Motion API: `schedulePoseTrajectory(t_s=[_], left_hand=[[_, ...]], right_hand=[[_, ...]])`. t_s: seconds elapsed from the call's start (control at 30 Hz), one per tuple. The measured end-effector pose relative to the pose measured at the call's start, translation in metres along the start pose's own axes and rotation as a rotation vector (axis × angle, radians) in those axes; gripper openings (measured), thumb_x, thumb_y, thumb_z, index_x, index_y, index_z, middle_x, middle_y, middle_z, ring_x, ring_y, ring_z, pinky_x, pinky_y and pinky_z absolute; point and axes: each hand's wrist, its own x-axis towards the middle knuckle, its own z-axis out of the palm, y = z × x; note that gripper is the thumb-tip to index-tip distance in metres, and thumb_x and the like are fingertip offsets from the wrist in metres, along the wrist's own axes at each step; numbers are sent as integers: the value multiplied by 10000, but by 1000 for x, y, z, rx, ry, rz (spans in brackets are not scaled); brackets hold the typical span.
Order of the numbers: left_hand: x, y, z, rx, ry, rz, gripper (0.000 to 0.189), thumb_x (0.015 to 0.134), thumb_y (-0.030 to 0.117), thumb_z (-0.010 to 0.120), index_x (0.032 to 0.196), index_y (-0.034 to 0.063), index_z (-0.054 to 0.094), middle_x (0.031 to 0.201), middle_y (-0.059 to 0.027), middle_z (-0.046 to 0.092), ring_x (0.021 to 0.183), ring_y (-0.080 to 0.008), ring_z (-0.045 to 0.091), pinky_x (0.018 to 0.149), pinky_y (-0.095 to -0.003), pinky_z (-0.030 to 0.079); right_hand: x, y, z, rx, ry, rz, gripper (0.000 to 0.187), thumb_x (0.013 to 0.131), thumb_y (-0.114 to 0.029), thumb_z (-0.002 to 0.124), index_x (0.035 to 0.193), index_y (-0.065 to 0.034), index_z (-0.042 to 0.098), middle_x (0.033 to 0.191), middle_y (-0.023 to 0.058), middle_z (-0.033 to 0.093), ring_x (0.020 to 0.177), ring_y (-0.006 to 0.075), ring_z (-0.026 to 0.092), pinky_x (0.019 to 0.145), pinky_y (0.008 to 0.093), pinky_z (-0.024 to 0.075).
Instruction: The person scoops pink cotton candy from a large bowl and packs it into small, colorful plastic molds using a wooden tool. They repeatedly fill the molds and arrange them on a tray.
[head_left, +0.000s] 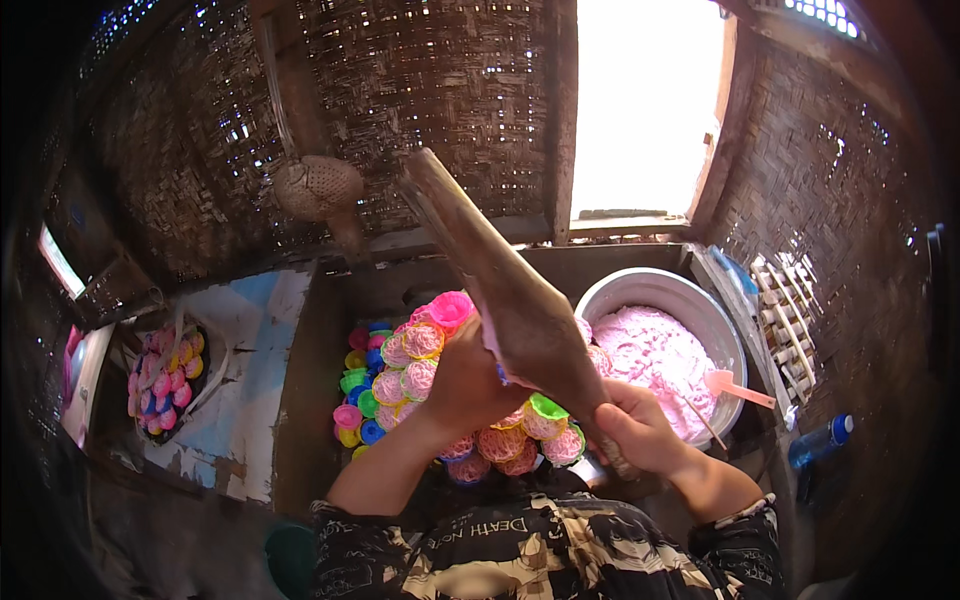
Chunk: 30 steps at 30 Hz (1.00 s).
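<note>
My right hand (641, 427) is closed around the narrow lower end of a large wooden tool (536, 322), which slants across the view. Pink paste clings to the tool's left edge. Beside that edge is my left hand (480, 375), partly behind the tool; a bit of blue shows by its fingers, but what it holds is hidden. Beneath and around both hands lie many small coloured plastic cups (371, 401), several filled with pink noodle-like strands (420, 379). To the right, a big metal basin (731, 330) holds pink paste (652, 360), with a pink plastic scoop (739, 388) and a thin stick.
A painted board (255, 390) lies at left, beside a dark container of filled cups (169, 382). A perforated ladle (319, 187) hangs on the woven wall. At right are a bamboo rack (784, 326) and a blue bottle (821, 442). A green bucket (291, 559) stands lower left.
</note>
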Motion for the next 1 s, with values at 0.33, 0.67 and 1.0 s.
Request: schedulePoseTrajectory(t_s=[0.33,0.67,1.0], left_hand=[[72,64,33,569,-204,297,189,743,249,620,740,73,551,640,-82,582,613,-249,611,623,-362,473],[68,123,-1,560,-963,119,185,724,189,609,850,55,585,664,-153,615,639,-322,636,549,-398,517],[42,23,-48,-278,-388,-150,310,660,168,808,885,121,600,905,-51,653,883,-188,620,862,-423,455]], right_hand=[[29,-118,-16,-1206,638,-1045,431,756,-120,635,1123,57,497,941,181,523,829,323,517,739,390,421],[-38,-115,-9,-499,-39,-692,491,681,131,612,1054,-78,371,795,36,535,704,90,550,601,226,448],[-88,-98,-93,-130,876,-1273,482,770,2,543,1212,-62,361,797,60,518,704,136,508,644,246,426]])
